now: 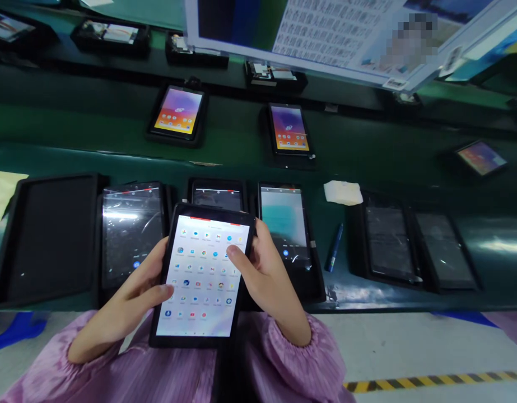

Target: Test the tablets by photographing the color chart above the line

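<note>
A black-framed tablet [201, 274], lit with rows of app icons, is held upright between my two hands in front of my body. My left hand [143, 280] grips its left edge, thumb lying over the front. Around the upper right edge wraps my right hand [262, 263], its thumb over the screen near the icons. Behind it a black tray with a tablet [218, 196] is partly hidden. To the left lies a dark-screened tablet [132, 232]; to the right, another tablet [283, 218] shows a pale teal picture.
At far left is an empty black tray [52, 235]. A folded white cloth [343, 192], a blue pen [335, 247] and two dark tablets [390, 240] lie rightward. Lit tablets [289, 129] sit farther back. A printed board [325, 39] hangs above several black boxes [111, 38].
</note>
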Available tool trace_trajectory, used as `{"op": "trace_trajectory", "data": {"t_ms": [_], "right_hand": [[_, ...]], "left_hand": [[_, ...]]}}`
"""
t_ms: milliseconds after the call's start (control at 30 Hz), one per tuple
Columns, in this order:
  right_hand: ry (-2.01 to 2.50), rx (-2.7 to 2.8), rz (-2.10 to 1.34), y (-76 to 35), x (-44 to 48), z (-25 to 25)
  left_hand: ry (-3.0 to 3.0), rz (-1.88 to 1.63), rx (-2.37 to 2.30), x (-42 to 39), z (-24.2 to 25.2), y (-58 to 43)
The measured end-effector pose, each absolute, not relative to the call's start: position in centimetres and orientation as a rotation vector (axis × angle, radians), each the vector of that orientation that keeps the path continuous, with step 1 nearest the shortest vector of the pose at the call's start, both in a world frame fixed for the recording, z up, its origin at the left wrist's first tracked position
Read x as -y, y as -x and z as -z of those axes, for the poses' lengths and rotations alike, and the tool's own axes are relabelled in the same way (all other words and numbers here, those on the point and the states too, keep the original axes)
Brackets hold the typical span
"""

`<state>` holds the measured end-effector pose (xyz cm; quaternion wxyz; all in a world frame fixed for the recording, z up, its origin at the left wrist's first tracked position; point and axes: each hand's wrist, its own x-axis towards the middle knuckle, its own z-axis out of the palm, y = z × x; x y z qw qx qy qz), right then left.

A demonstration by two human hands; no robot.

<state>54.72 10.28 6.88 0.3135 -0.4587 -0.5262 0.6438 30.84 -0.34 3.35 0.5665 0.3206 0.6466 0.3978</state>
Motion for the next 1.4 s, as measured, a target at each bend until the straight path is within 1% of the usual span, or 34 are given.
{"op": "trace_trajectory", "data": {"t_ms": [300,567,833,1067,1233,1400], "right_hand": [[1.187,1.396,-1.748,-54.6,-10.3,-7.0],[1.158,1.359,-1.820,-55.2,-10.0,-6.7],[1.199,1.622,-1.845,-56.4,-10.2,-6.3],[1.139,1.457,-1.881,-56.0,-9.8,-6.3],[1.166,1.478,-1.820,-56.1,-9.6,-6.5],[1.174,1.479,-1.832,-56.2,-9.6,-6.5]], "left_hand": [[-0.632,-0.961,-1.519,-1.5,-4.8,-31.9],[-0.632,-0.940,-1.463,-1.2,-4.9,-31.5],[-0.526,-0.988,-1.458,-0.1,-3.7,-30.9],[-0.518,-0.925,-1.470,0.3,-3.7,-30.4],[-0.618,-0.930,-1.451,0.8,-3.0,-29.9],[-0.607,-0.907,-1.481,0.6,-4.1,-30.6]]}}
